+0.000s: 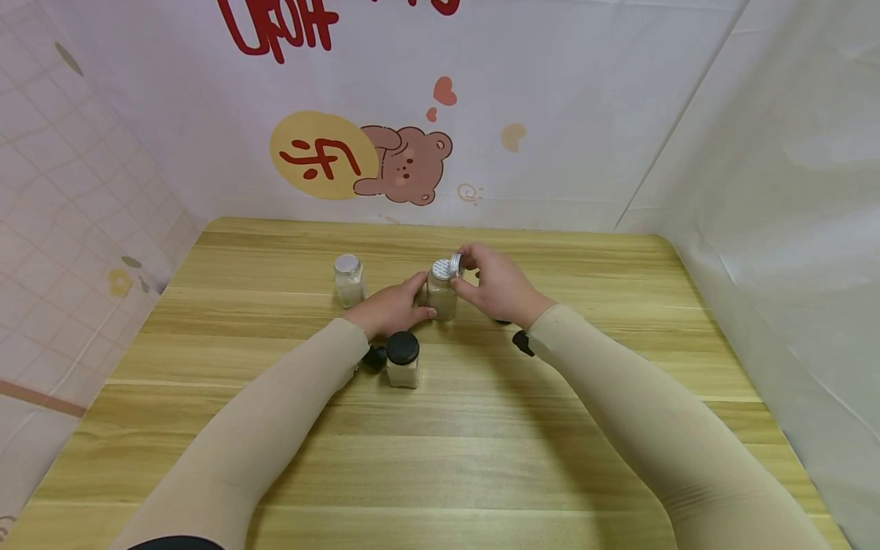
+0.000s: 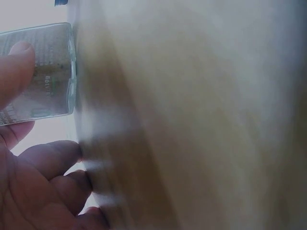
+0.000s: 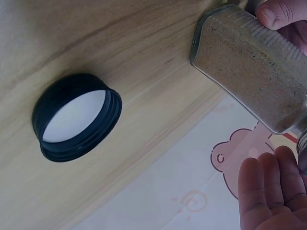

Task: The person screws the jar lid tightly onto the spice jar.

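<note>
My left hand [image 1: 392,305] holds a square glass spice jar [image 1: 442,299] by its sides on the table. In the left wrist view the thumb lies across the jar [image 2: 50,96]. The right wrist view shows brown, speckled powder inside the jar [image 3: 254,67]. On top of it is a perforated shaker top [image 1: 441,268]. My right hand [image 1: 500,286] pinches a silver screw cap [image 1: 457,264], tilted on edge beside the shaker top. Much of the cap is behind the fingers.
A black lid [image 3: 76,117] lies with its hollow side showing, mostly hidden under my right wrist in the head view. A silver-lidded jar [image 1: 349,281] stands behind my left hand. Close to my left wrist is a black-lidded jar [image 1: 402,360]. A printed sheet [image 1: 550,176] backs the table.
</note>
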{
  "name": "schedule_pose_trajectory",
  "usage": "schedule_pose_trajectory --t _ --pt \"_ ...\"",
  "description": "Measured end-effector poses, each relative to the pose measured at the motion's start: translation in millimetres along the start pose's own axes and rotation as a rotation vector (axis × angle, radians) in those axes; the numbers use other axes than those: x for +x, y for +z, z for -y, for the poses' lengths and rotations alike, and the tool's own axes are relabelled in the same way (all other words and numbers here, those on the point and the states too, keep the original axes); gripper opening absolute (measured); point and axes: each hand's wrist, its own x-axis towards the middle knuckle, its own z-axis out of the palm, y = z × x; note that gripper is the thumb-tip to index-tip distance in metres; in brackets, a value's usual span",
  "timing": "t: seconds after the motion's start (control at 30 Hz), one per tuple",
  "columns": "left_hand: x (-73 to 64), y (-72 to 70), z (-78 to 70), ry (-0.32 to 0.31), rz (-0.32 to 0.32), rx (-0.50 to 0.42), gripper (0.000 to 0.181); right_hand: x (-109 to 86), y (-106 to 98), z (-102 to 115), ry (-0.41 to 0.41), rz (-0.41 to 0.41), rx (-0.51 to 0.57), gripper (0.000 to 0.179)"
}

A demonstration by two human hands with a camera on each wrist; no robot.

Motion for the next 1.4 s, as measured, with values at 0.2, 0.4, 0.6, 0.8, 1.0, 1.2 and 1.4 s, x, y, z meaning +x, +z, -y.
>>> schedule_pose_trajectory --t 0.2,0.4,0.6,0.8,1.0,1.2,1.4 --pt "-2.0 -1.1 -1.5 0.009 -0.001 -0.002 0.078 0.6 3 -1 -0.005 -0.01 0.002 0.046" --pt "-1.5 -0.7 -0.7 0.009 -0.001 0.0 0.078 0.9 5 0 -0.011 -0.015 0.004 0.044" --pt "-1.2 -0.4 0.3 0.014 0.0 0.003 0.078 0.4 5 2 -0.008 -0.011 0.008 0.044" --pt "-1.4 -0.8 0.7 0.019 -0.001 0.006 0.075 1.2 6 3 -0.025 -0.015 0.016 0.042" --pt "-1.9 -1.1 0.2 0.019 -0.002 0.013 0.076 3.7 9 0 -0.029 -0.008 0.041 0.042" --pt "-1.8 -1.2 -0.3 0.016 -0.005 0.017 0.078 5.8 12 -1 -0.033 -0.003 0.041 0.045" --pt "-1.8 -1.0 -0.2 0.016 -0.005 0.016 0.077 6.8 14 0 -0.037 0.003 0.03 0.046"
